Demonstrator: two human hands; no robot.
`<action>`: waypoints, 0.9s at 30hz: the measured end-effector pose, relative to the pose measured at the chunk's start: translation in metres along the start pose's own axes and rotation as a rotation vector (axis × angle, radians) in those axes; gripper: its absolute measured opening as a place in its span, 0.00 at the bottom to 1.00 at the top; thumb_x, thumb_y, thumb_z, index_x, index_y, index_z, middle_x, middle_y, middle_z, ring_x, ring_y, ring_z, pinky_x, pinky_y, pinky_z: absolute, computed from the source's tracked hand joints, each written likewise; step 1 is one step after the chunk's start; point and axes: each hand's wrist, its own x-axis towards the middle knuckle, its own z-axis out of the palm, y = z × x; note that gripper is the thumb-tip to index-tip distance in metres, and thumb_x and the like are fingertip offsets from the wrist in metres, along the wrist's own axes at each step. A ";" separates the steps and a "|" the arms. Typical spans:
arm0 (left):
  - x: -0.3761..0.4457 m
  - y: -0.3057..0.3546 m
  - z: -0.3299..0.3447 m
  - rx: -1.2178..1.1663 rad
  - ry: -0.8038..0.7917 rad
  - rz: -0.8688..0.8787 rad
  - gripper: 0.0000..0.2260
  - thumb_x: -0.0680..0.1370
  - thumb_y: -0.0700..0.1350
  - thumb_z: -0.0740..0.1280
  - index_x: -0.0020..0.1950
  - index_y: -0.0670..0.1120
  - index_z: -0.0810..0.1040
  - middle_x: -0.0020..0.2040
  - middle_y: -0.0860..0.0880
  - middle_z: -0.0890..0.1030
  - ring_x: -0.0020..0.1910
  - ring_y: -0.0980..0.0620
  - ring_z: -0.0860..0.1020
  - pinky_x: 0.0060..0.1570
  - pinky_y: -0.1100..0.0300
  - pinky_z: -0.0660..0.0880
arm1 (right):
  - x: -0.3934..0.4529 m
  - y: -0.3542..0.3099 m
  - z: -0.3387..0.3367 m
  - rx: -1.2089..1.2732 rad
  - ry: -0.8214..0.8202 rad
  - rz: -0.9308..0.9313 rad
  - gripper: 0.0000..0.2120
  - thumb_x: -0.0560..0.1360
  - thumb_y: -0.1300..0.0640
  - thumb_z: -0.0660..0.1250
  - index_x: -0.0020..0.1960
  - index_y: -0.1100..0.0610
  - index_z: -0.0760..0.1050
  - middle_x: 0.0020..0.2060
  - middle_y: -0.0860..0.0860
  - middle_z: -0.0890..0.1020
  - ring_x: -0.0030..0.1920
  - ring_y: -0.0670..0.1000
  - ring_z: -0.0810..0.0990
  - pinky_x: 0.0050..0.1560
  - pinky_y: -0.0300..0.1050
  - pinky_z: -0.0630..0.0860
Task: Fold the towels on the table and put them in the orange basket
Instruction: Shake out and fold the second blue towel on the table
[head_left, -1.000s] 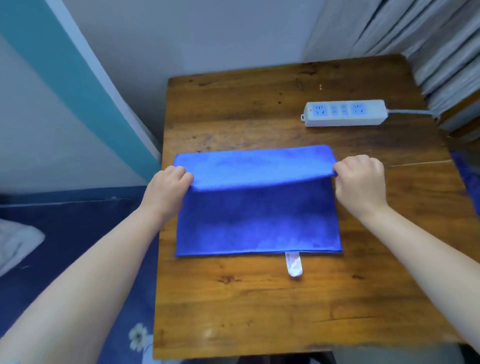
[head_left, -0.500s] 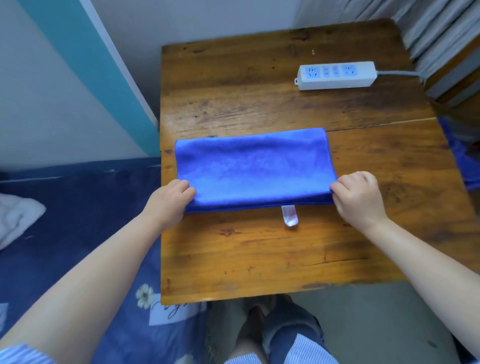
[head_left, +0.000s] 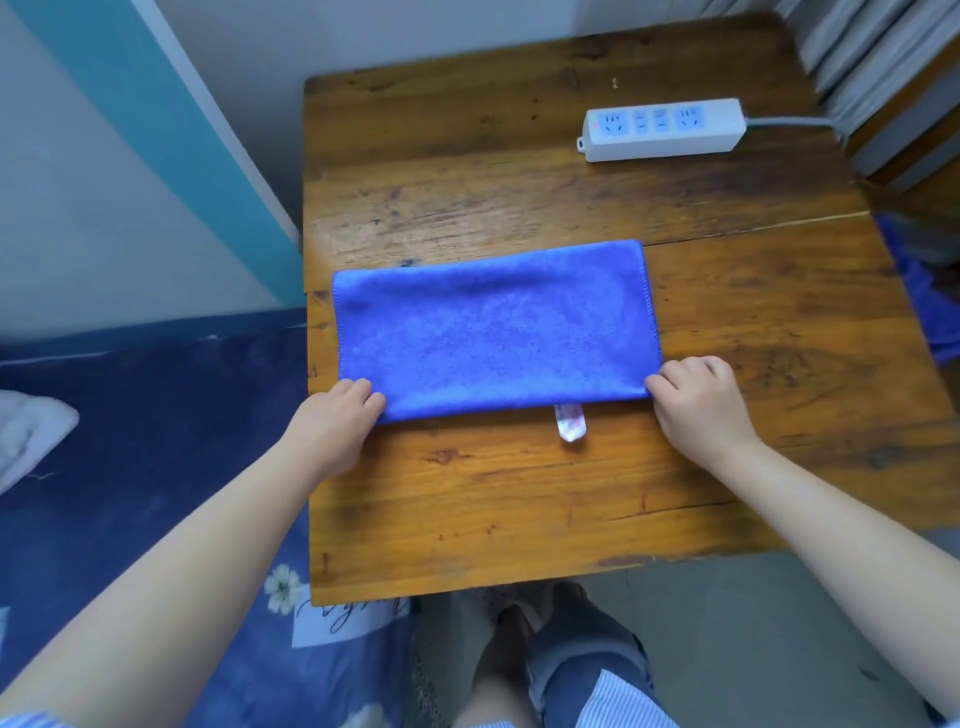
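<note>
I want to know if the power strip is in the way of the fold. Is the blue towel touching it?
Apart. The head view shows bare wood between the blue towel and the power strip.

Cursive writing on the white patch (head_left: 345, 618) of bedding seems illegible.

Power strip (head_left: 662, 129) alone beyond towel (head_left: 493, 327)

One folded blue microfibre towel (head_left: 493, 327) with one white care label (head_left: 570, 429), one white plastic power strip (head_left: 662, 129), one worn brown wooden table (head_left: 519, 509), two bare hands: left (head_left: 335, 423), right (head_left: 698, 402).
</note>
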 end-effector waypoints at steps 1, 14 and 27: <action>-0.001 0.000 -0.002 0.001 0.012 0.006 0.11 0.77 0.40 0.58 0.59 0.44 0.69 0.57 0.47 0.71 0.57 0.48 0.71 0.39 0.59 0.65 | -0.001 -0.001 -0.003 0.014 -0.016 0.011 0.09 0.64 0.63 0.56 0.29 0.60 0.73 0.26 0.55 0.76 0.28 0.58 0.76 0.40 0.46 0.61; 0.095 0.054 -0.067 -0.718 0.420 -0.189 0.22 0.81 0.42 0.45 0.75 0.40 0.56 0.77 0.46 0.55 0.77 0.49 0.51 0.73 0.58 0.51 | 0.134 -0.080 -0.003 0.213 -0.190 0.046 0.23 0.65 0.57 0.51 0.48 0.60 0.82 0.48 0.55 0.85 0.51 0.56 0.83 0.47 0.58 0.79; 0.119 0.012 -0.035 -0.564 0.289 -0.275 0.34 0.73 0.62 0.39 0.77 0.48 0.48 0.78 0.50 0.48 0.77 0.49 0.44 0.74 0.55 0.42 | 0.154 -0.052 0.030 0.311 -0.474 0.093 0.44 0.62 0.39 0.27 0.75 0.50 0.46 0.76 0.46 0.47 0.76 0.50 0.43 0.73 0.49 0.37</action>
